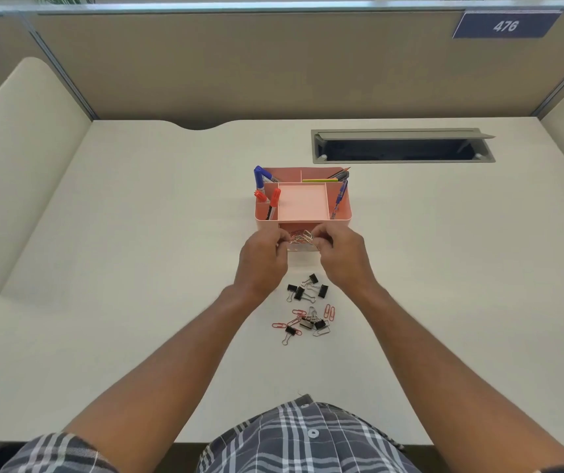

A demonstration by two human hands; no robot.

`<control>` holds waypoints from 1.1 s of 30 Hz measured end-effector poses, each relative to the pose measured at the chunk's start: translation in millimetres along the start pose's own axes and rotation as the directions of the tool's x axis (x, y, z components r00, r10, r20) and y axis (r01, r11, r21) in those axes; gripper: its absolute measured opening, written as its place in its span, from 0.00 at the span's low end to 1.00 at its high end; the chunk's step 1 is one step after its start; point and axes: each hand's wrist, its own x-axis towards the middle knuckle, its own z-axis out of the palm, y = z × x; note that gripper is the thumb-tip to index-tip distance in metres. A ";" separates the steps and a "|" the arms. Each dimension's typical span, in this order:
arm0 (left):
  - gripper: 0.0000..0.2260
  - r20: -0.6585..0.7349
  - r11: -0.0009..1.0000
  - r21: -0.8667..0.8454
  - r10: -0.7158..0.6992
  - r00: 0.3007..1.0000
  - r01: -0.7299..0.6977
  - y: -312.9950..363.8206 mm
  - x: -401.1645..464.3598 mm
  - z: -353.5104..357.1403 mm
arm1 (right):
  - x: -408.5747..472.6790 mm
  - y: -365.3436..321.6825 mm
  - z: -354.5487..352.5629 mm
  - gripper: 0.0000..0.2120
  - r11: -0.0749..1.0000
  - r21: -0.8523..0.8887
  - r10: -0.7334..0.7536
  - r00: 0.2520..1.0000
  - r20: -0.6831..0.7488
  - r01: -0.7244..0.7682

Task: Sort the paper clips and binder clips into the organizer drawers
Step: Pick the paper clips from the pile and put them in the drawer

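A pink desk organizer (303, 203) stands mid-desk with its small front drawer (303, 247) pulled out towards me. Paper clips (302, 236) lie heaped in that drawer. My left hand (263, 259) grips the drawer's left side and my right hand (342, 256) its right side, fingertips touching the clips. Nearer to me, black binder clips (306, 289) lie in a small group on the desk. Below them sits a mixed pile (308, 322) of red and silver paper clips with more binder clips.
Markers (260, 180) and pens (340, 196) stand in the organizer's side compartments; its square top tray holds nothing. A grey cable hatch (402, 146) is open at the back right. Beige partition walls (239, 63) close off the desk behind and at the sides.
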 end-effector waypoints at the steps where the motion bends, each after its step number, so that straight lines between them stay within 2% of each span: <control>1: 0.06 -0.001 1.000 0.019 0.003 1.000 -0.003 1.8 5.8 1.3 | 6.4 -1.8 -0.4 0.07 0.998 -0.050 -0.028 1.000 0.007 0.028; 6: 0.07 0.018 0.996 0.089 0.008 1.000 -0.010 2.9 20.1 8.9 | 23.9 -3.1 4.6 0.09 0.971 -0.220 -0.086 0.995 0.054 0.095; 11: 0.07 -0.020 0.997 0.052 0.059 0.998 -0.058 -4.0 5.7 10.1 | 15.3 2.0 -1.7 0.09 0.984 -0.141 -0.106 0.994 0.024 0.108; 13: 0.07 0.008 0.998 0.045 0.047 0.999 -0.047 -9.6 -10.2 12.5 | 1.6 9.8 -3.8 0.08 0.989 -0.108 -0.102 0.994 0.024 0.104; 16: 0.06 0.106 0.999 0.047 0.017 0.994 -0.022 -20.5 -41.3 18.8 | -24.6 28.1 -0.4 0.07 0.989 -0.145 0.004 0.993 0.120 0.014; 19: 0.06 0.262 0.995 0.094 0.016 0.965 -0.042 -28.5 -71.5 26.5 | -50.4 48.4 7.3 0.08 0.938 -0.343 0.131 0.968 0.216 -0.050; 22: 0.08 0.342 0.991 0.128 -0.002 0.940 -0.044 -32.4 -88.1 33.8 | -71.2 62.3 12.2 0.10 0.830 -0.539 0.279 0.944 0.178 -0.144; 24: 0.09 0.356 0.989 0.148 -0.031 0.934 -0.024 -31.1 -90.7 35.9 | -80.5 66.0 15.2 0.10 0.776 -0.595 0.351 0.928 0.129 -0.210; 27: 0.10 0.358 0.984 0.177 -0.057 0.932 -0.008 -29.9 -88.7 38.1 | -86.0 63.1 22.8 0.13 0.768 -0.590 0.378 0.920 0.105 -0.248; 33: 0.06 0.376 0.972 0.236 -0.083 0.923 -0.008 -27.8 -83.1 41.2 | -81.0 49.8 36.6 0.10 0.800 -0.575 0.317 0.934 0.163 -0.171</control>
